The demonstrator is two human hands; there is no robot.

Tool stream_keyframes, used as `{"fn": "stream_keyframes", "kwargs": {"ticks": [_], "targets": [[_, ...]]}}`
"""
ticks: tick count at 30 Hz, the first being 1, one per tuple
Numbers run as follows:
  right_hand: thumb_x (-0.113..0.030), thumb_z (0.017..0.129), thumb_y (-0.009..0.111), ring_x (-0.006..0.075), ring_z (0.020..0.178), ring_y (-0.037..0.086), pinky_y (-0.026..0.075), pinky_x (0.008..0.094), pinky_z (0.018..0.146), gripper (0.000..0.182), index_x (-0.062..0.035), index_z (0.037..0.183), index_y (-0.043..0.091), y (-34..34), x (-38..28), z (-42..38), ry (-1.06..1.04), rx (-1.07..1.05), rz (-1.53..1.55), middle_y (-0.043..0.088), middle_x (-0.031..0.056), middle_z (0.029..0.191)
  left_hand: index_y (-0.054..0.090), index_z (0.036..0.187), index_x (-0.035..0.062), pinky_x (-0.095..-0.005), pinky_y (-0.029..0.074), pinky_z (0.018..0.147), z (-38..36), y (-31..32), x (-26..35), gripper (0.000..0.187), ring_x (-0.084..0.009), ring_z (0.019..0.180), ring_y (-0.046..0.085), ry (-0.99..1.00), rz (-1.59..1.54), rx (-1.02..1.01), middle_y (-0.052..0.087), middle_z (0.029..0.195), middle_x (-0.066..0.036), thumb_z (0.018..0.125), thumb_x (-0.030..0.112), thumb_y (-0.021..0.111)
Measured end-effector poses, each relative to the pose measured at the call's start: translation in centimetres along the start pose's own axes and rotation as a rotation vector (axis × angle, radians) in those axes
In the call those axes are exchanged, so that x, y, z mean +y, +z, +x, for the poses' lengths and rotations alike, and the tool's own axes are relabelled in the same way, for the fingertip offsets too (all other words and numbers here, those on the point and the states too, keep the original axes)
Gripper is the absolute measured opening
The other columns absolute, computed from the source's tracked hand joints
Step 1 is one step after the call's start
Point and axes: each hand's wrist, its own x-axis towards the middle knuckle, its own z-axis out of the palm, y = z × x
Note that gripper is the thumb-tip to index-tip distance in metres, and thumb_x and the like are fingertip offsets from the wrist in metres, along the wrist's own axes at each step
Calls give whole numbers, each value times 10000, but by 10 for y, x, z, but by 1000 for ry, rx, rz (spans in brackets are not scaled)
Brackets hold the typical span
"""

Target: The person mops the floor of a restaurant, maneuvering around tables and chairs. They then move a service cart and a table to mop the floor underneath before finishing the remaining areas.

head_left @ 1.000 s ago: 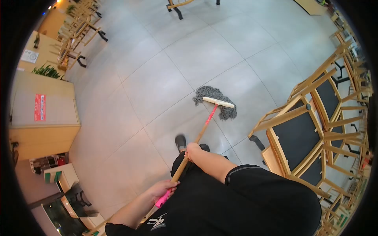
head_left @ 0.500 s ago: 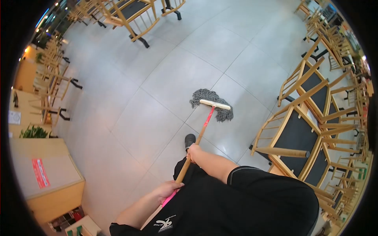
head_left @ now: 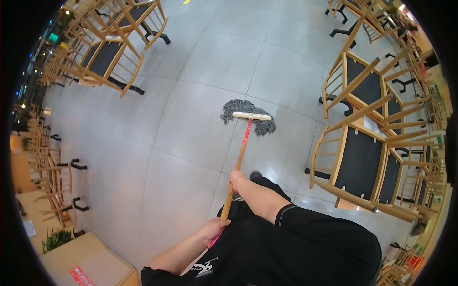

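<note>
A mop (head_left: 251, 116) with a grey string head and a white crossbar lies against the tiled floor ahead of me. Its wooden handle, wrapped in red near the head and pink near the top, runs back to my body. My right hand (head_left: 235, 180) is wrapped round the middle of the handle, arm stretched forward. Lower down, close to my black shirt, my left hand (head_left: 214, 230) grips the upper end by the pink part. One dark shoe (head_left: 256, 176) shows partly beyond my right forearm.
Upturned wooden chairs (head_left: 360, 155) rest on tables along the right. More chairs (head_left: 107, 57) are stacked likewise at the upper left. A wooden cabinet (head_left: 90, 257) with a red label and a green plant (head_left: 57, 240) stand at the lower left. Grey floor tiles (head_left: 186, 128) lie between.
I have moved forward and turned slightly; the cabinet and right-hand chairs have shifted in view. The mop head sits a little further left and up. Both hands keep their hold on the handle.
</note>
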Motion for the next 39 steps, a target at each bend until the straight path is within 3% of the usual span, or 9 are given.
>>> {"fn": "stream_keyframes", "kwargs": {"ticks": [1, 4, 6, 16, 20, 25, 32, 34, 39], "targets": [[-362, 845, 343, 218, 423, 480, 407, 354, 401, 422, 13, 738, 504, -1, -10, 11, 3, 1, 11, 488, 118, 554, 477, 868, 10, -292, 483, 514, 3, 0, 13, 150, -156, 566, 550, -23, 19, -16, 553, 697, -77, 816, 150, 489], [-366, 843, 340, 218, 423, 482, 408, 358, 400, 422, 10, 748, 506, 2, -45, 44, 157, -396, -1, 484, 115, 548, 478, 884, 7, -294, 484, 522, 6, 14, 59, 162, -158, 582, 557, -54, 79, 14, 559, 715, -83, 816, 153, 486], [-376, 841, 347, 218, 429, 483, 409, 346, 395, 422, 10, 771, 502, 24, -80, 18, 48, -24, -39, 492, 118, 574, 478, 885, 7, -292, 485, 526, 4, 25, 93, 164, -158, 580, 557, -51, 115, 61, 558, 710, -81, 816, 155, 485], [-300, 832, 380, 212, 442, 487, 420, 321, 393, 327, -6, 804, 519, 53, -257, 4, 154, -16, 104, 511, 121, 631, 489, 890, 22, -292, 502, 590, 16, 73, 272, 170, -174, 623, 577, -143, 115, 129, 573, 743, -97, 826, 179, 476], [-309, 830, 359, 206, 431, 462, 397, 343, 398, 334, -25, 713, 490, 63, -294, 22, 170, 23, 105, 470, 105, 570, 496, 890, 3, -300, 508, 612, 3, 120, 324, 179, -182, 633, 588, -185, 95, 162, 588, 747, -107, 831, 169, 463], [-347, 844, 337, 201, 397, 446, 385, 336, 369, 384, -17, 719, 491, 70, -359, 29, 169, 40, 185, 463, 106, 556, 502, 902, -7, -304, 508, 620, 37, 109, 378, 187, -189, 651, 596, -190, 75, 98, 598, 779, -119, 830, 162, 462], [-386, 851, 328, 197, 379, 435, 383, 335, 360, 438, 0, 749, 508, 93, -450, 63, 125, -117, -40, 462, 106, 539, 503, 895, -7, -312, 510, 593, 76, 112, 477, 174, -190, 610, 590, -177, 148, 27, 592, 727, -104, 826, 149, 467], [-333, 845, 321, 195, 366, 426, 376, 333, 355, 386, -13, 720, 497, 101, -492, 58, 128, -17, 234, 438, 96, 513, 502, 901, -10, -317, 510, 600, 86, 118, 518, 183, -195, 618, 590, -200, 140, 30, 591, 736, -109, 826, 153, 468], [-226, 809, 350, 220, 395, 432, 376, 347, 377, 258, -22, 695, 460, 117, -583, 96, 181, -7, 471, 437, 109, 526, 498, 918, -19, -335, 508, 622, 90, 175, 635, 205, -218, 644, 588, -278, 211, -2, 587, 771, -129, 827, 162, 468]]}}
